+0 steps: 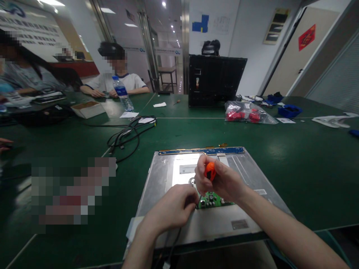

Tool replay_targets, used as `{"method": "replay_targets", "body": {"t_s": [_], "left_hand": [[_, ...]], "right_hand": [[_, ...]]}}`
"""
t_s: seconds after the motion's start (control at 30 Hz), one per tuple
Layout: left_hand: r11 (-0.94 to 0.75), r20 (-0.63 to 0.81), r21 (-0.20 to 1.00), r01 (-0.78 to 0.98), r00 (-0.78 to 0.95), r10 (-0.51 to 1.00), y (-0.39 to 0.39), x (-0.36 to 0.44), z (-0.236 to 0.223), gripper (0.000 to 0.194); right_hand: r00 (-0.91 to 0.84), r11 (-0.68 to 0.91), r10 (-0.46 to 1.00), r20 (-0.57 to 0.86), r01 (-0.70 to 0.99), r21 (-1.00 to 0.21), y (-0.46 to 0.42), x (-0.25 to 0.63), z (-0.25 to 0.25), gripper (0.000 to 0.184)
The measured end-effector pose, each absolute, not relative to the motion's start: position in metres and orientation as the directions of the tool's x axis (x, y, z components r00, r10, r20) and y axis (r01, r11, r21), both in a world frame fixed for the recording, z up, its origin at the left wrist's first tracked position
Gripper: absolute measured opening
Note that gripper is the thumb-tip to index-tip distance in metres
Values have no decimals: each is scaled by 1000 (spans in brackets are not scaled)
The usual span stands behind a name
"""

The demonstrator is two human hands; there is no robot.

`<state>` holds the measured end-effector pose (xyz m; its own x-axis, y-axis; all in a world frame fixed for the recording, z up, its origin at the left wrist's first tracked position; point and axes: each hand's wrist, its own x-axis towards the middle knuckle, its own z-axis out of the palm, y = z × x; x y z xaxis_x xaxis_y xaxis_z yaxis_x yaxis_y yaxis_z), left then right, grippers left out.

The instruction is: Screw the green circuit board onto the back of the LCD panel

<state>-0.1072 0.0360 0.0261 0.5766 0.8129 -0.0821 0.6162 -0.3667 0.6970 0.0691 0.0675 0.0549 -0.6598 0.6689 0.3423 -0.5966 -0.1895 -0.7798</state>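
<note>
Nearest, two bare forearms point(291, 224) are lying over the near edge of a flat metal panel point(157, 179), which is resting back-up on a green table point(174, 134). Green circuit board point(213, 201) is sitting mid-panel, partly hidden under the hands. Judgement: the step is calling for an upright tool, its tip squarely seated, with light, even pressure and the board held still. Right hand point(224, 183) is gripping an orange-handled tool point(210, 170), likely a screwdriver, fingers curling closed around the handle. Left hand point(176, 203) is bending at the board's left edge, thumb and forefinger nearly meeting; cannot tell whether they are pinching anything. Blue strip point(168, 152) is running along the panel's far edge. Farther out, black cables point(131, 130) are lying coiled to the left; a clear bag point(249, 114) with red contents is lying ahead, right, near a black monitor housing point(217, 80) that is standing upright.
</note>
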Motion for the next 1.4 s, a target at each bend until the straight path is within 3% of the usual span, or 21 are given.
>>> {"method": "replay_targets", "body": {"t_s": [0.23,0.73,1.13,1.4], "left_hand": [[-369,-95,693,619,585,805,36,-107,25,12],[-362,-97,687,630,573,814,35,-107,28,11],[-376,-74,700,607,585,807,36,-106,30,10],[-369,-94,695,617,587,804,35,-106,30,12]], "right_hand": [[-665,-179,648,371,-607,-775,68,70,56,32],[-642,-195,710,288,-573,-796,68,67,55,50],[-641,-151,697,321,-569,-808,67,67,54,38],[-636,-131,705,312,-550,-825,68,66,54,48]]}}
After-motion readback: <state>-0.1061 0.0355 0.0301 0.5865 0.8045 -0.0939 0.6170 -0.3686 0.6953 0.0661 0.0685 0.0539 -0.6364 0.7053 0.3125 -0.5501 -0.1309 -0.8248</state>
